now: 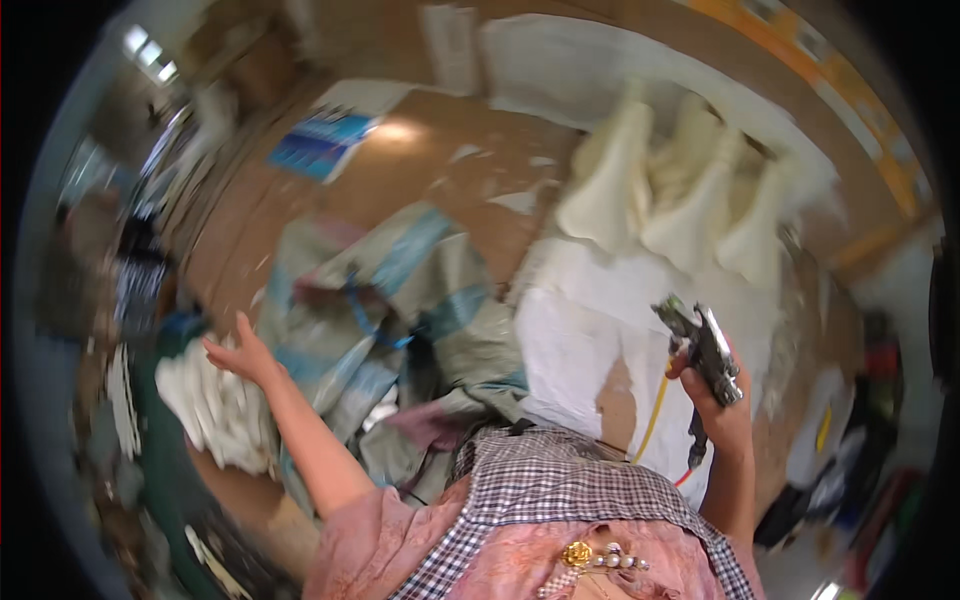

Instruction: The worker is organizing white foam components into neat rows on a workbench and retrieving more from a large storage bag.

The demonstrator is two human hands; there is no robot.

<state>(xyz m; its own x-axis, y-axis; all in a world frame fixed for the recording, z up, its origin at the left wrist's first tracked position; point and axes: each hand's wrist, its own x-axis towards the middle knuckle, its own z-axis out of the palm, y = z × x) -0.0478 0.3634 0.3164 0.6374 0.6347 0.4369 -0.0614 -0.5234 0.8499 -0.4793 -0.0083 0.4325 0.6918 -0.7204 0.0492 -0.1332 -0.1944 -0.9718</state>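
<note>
Over here, the right hand (722, 405) is wrapped round a black spray gun (706, 348) with its yellow hose (654, 415) trailing clear above the white sheet (570, 350), while the left hand (238, 352), fingers spread and empty, stretches toward cream foam pieces (215, 405) beside woven sacks (400, 300).

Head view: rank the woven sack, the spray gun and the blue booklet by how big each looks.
1. Woven sack, grey-green with blue stripes: clearly largest.
2. Blue booklet and spray gun in the right hand look about alike; the gun sits nearer the camera, so I won't rank them.
</note>
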